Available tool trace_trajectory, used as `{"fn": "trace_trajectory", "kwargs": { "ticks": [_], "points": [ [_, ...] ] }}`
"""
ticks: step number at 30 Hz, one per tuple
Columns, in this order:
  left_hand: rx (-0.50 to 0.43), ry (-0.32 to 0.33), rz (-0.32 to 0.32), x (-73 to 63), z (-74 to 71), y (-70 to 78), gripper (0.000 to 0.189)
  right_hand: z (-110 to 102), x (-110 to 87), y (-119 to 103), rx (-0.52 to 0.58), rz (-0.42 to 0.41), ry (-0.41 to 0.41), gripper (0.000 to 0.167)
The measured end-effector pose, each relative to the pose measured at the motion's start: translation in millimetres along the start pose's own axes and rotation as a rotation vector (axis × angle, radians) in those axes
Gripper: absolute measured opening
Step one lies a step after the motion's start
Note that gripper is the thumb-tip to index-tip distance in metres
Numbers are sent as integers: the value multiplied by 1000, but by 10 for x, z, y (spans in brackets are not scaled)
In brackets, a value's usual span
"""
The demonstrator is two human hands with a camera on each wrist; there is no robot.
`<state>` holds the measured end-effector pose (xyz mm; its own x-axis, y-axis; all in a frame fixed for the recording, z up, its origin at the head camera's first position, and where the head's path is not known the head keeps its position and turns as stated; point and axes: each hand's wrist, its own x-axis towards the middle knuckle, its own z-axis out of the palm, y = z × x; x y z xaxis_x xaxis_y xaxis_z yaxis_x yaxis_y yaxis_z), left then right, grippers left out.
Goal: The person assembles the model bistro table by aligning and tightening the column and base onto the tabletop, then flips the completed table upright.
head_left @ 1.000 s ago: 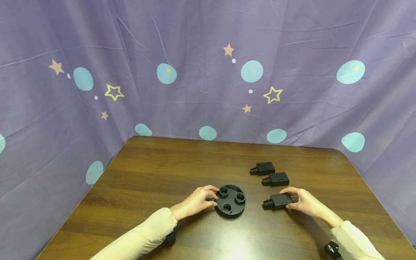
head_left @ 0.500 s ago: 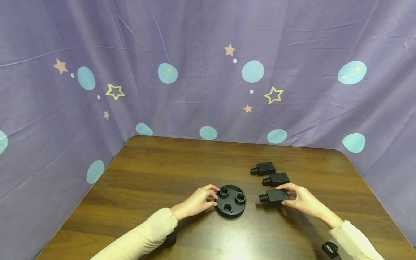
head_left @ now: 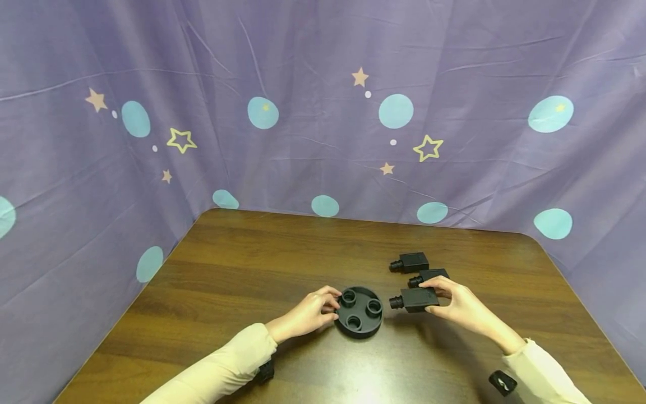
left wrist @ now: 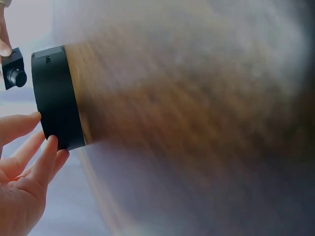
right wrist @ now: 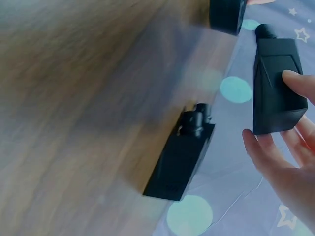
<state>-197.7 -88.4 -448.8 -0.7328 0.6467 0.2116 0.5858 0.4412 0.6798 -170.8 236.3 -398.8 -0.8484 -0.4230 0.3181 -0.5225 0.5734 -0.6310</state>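
My left hand [head_left: 309, 312] rests its curved fingers and thumb on the left edge of a round, shallow black tray [head_left: 361, 312] with three short raised rings inside. In the left wrist view, fingertips touch the outer wall of this tray [left wrist: 56, 98]. To its right, my right hand [head_left: 461, 311] holds a black rectangular bottle-shaped piece [head_left: 416, 301] by its rear end. The narrow ribbed neck points left toward the tray, and the piece is above the table. In the right wrist view the thumb lies on one broad face of the piece [right wrist: 278, 93], fingertips behind and below it.
Behind the held piece lie two similar black pieces on the brown wooden table [head_left: 262, 252]: a nearer piece [head_left: 431, 274], partly hidden, and a farther piece [head_left: 415, 262]. A purple curtain [head_left: 323, 112] with stars and dots stands along the table's back and sides.
My right hand has lifted the bottle-shaped piece off the table and moved it left, closer to the tray. The left hand and the tray stay in place.
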Motion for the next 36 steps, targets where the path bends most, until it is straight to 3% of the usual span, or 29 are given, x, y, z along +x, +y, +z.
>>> {"fn": "trace_trajectory", "kwargs": {
  "ticks": [9,18,29,36],
  "points": [
    [-37,31,-24,-6,24,0,11,100,142,46,-24,-27,36,44],
    [-67,37,-21,-2,34,-9,10,120,265,-332,66,-46,29,42],
    [-69,35,-33,-8,37,-1,9,300,366,-77,124,-23,-20,47],
    [-44,30,-26,-6,42,-2,8,357,408,-92,10,-68,-22,49]
  ]
}}
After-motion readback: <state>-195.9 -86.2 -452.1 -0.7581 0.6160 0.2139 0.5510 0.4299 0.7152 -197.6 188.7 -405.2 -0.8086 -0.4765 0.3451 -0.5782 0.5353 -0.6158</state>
